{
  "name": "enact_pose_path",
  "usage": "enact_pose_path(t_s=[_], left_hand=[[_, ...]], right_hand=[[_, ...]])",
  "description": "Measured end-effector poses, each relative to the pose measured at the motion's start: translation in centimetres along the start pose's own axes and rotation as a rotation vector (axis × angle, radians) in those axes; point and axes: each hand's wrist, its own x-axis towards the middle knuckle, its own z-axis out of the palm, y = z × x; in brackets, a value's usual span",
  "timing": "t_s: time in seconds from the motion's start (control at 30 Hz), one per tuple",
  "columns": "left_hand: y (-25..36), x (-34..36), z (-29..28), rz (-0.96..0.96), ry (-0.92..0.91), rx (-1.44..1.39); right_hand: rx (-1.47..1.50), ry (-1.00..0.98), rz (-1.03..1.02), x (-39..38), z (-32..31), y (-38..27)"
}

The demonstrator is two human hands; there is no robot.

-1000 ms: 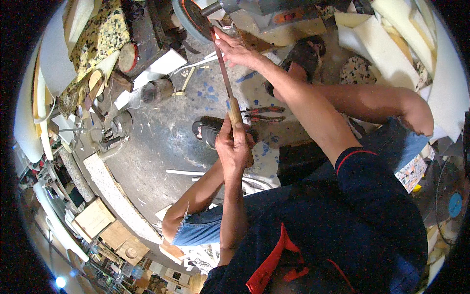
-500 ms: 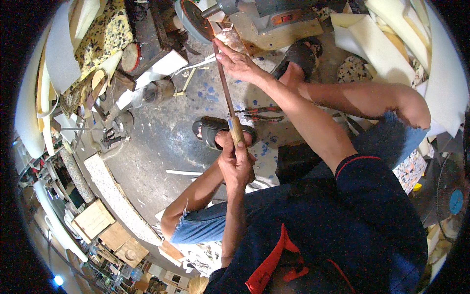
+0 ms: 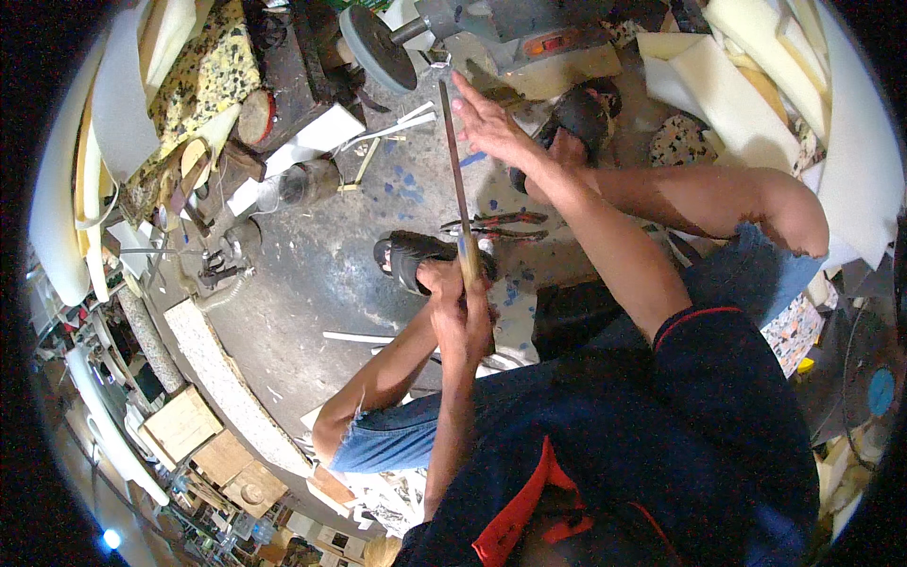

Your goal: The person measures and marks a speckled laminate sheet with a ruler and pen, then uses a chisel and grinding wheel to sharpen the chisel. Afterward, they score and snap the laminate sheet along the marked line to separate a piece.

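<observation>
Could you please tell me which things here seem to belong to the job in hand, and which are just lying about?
Likely in use:
- long, thin tool, held in the left hand, the right hand open beside its tip
- grey wheel near that tip

Apparently just lying about:
- red-handled pliers on the floor
- pale foam pieces
- white strip

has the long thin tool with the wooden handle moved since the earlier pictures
Yes. The tool has shifted right: its tip met the grinding wheel's edge earlier, and now a gap shows between them.
</observation>
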Motion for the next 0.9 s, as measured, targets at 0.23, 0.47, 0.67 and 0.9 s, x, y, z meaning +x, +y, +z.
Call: enact_pose_path(t_s=[0.23,0.47,0.67,0.9], left_hand=[[2.0,13.1,2.5,-0.119,-0.102,-0.254],[2.9,18.1,1.3,-0.057,-0.053,-0.173],[2.1,19.2,1.1,-0.032,-0.048,-0.222],[2.1,19.5,1.0,-0.045,-0.044,-0.217]], right_hand=[[0.301,-0.045,0.189,5.0,-0.3,0.0],[0.311,-0.080,0.135,7.0,0.7,-1.1],[0.309,-0.094,0.119,7.4,1.2,-1.4],[0.276,-0.109,0.106,8.2,1.7,-1.1]])
